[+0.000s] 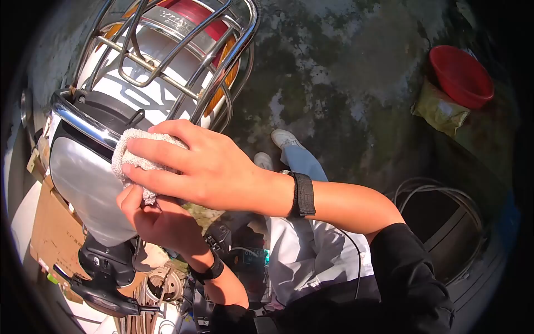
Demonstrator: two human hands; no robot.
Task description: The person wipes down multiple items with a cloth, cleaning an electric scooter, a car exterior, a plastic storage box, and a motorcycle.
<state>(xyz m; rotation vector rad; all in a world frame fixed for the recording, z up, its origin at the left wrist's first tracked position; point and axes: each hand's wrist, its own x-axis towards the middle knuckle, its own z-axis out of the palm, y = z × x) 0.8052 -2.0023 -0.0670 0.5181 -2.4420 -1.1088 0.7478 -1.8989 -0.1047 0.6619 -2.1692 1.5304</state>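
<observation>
A light, fluffy cloth (127,161) lies bunched against the scooter beside a curved chrome bar (92,127). My right hand (203,164) comes from the right, its fingers wrapped over the cloth. Just below it, my left hand (167,222) pinches the lower edge of the same cloth with fingertips and thumb. Under and left of the hands is the scooter's smooth silver-grey surface (92,183). Above them the white rear body (125,92) carries dark markings, with a metal rack (158,72) over it and a red light (194,19) at the top.
Handlebars (108,286) show at the lower left, near cardboard (55,231). At the upper right, a red basin (460,77) sits by a yellowish bag (440,110). A dark round container (439,228) stands at the right. My white shoes (285,138) are on the stained floor (356,72).
</observation>
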